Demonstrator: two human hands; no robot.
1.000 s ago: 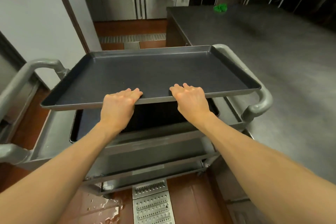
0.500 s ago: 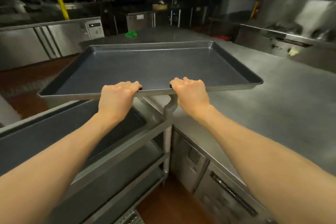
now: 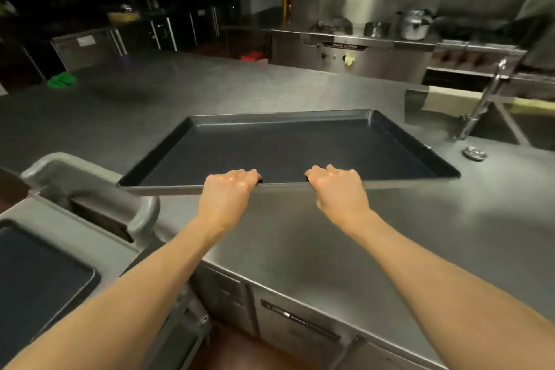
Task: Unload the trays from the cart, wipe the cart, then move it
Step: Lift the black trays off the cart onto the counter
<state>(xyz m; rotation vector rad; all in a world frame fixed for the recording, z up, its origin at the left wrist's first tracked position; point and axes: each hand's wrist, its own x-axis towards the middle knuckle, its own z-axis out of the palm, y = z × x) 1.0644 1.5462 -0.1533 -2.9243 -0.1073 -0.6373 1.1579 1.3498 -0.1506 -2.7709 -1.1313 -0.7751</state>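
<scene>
Both hands curl over the near rim of a dark tray (image 3: 288, 147), fingers pressed together and hooked inside the lip. The left hand (image 3: 225, 193) grips left of the rim's middle, the right hand (image 3: 338, 189) right of it, a bare stretch of rim between them. Both forearms reach forward, wrists nearly level. Beyond the fingertips the tray stretches out over the steel counter (image 3: 300, 237); whether it touches cannot be told. Left of the left fingers stands the cart (image 3: 90, 189), another tray (image 3: 39, 285) on its top shelf.

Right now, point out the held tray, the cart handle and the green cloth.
held tray (image 3: 285, 147): head view, bare floor.
cart handle (image 3: 90, 180): head view, grey top bar.
green cloth (image 3: 62, 80): head view, middle.
</scene>
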